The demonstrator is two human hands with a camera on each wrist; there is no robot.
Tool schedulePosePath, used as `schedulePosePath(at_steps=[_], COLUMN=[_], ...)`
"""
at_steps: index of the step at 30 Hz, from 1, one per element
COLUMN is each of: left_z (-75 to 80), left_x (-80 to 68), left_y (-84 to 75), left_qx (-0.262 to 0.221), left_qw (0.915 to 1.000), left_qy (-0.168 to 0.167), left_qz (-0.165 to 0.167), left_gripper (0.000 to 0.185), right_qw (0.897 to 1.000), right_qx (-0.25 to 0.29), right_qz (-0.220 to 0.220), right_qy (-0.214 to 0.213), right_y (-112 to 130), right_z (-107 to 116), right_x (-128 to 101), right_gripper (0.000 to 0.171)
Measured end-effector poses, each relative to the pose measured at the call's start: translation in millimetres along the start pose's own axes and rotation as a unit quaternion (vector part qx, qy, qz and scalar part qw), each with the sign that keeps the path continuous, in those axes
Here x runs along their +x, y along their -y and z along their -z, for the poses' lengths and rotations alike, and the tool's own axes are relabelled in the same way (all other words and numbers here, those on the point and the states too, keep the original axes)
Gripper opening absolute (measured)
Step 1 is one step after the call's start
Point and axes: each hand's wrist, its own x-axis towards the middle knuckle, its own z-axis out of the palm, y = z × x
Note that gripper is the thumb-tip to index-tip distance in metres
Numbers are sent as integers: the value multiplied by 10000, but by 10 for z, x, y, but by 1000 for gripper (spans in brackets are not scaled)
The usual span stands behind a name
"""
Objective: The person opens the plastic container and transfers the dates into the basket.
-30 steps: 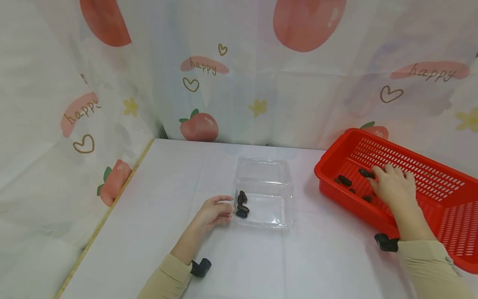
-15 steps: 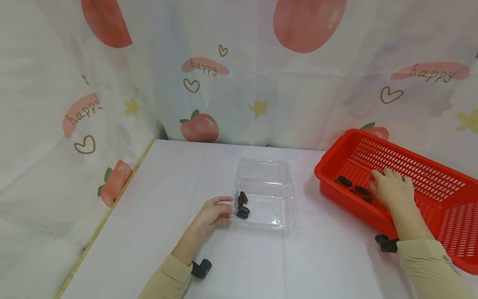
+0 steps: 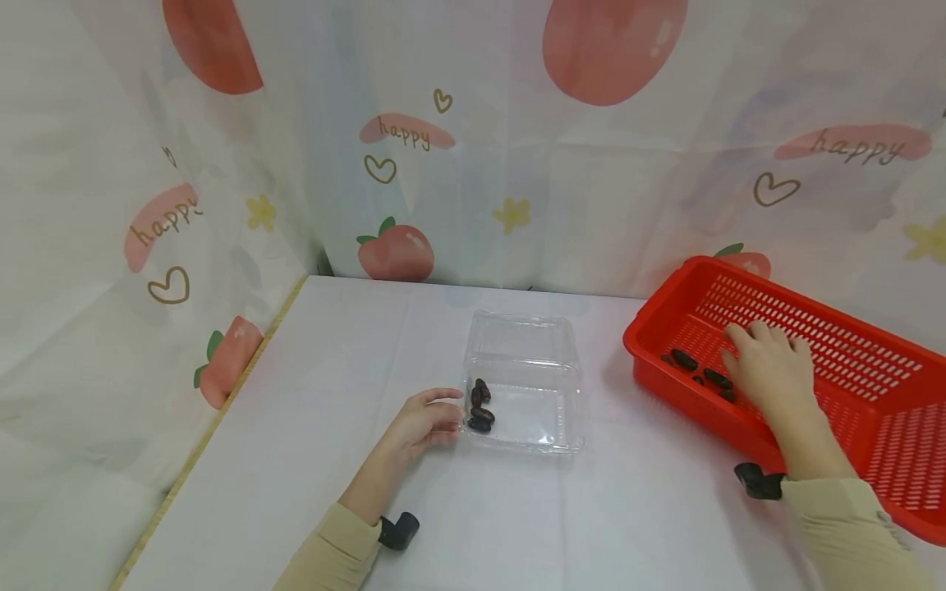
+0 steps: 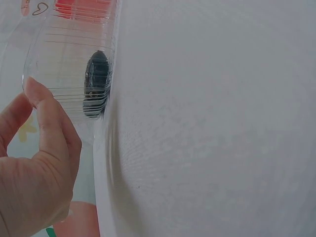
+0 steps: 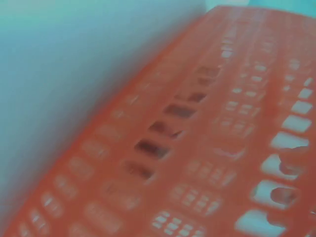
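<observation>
A hinged clear plastic box lies with its lid back on the white table. Several dark brown, date-like ovals sit along its left side, and a dark oval shows through its wall in the left wrist view. My left hand pinches the box's left rim between thumb and finger. My right hand is inside the red basket, fingers loosely bent, no item visible in them. Several more dark ovals lie on the basket floor just left of it. The basket's side hides my right hand in the right wrist view.
The slotted red basket stands at the table's right, angled towards the back wall. A printed cloth hangs behind the table and at its left. White tabletop lies between box and basket.
A dark oval at my right fingertips one second ago now lies on the basket floor. My right hand has shifted slightly within the basket. My left hand and the box have stayed in place.
</observation>
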Motion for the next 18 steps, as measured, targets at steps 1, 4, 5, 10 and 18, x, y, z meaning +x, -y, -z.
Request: schedulePosePath(at_steps=[1, 4, 5, 10, 18], left_z=[0, 0, -1, -3, 6], left_x=[1, 2, 2, -3, 5], left_y=[1, 6, 7, 5, 14], left_qx=[0, 16, 20, 32, -28], left_qw=[10000, 10000, 10000, 10000, 9999], left_qy=[9, 39, 43, 38, 44], left_qz=[-10, -49, -53, -52, -103], left_gripper=[38, 38, 38, 39, 39], right_qw=[9999, 9986, 9977, 9913, 9762], right_qx=[8, 25, 71, 217, 378], right_qz=[56, 234, 290, 694, 1559], right_qy=[-113, -474, -611, -1094, -1458], right_y=[46, 207, 269, 610, 1138], right_z=[15, 55, 67, 123, 66], right_x=[-1, 6, 9, 29, 53], right_gripper=[39, 36, 35, 34, 26])
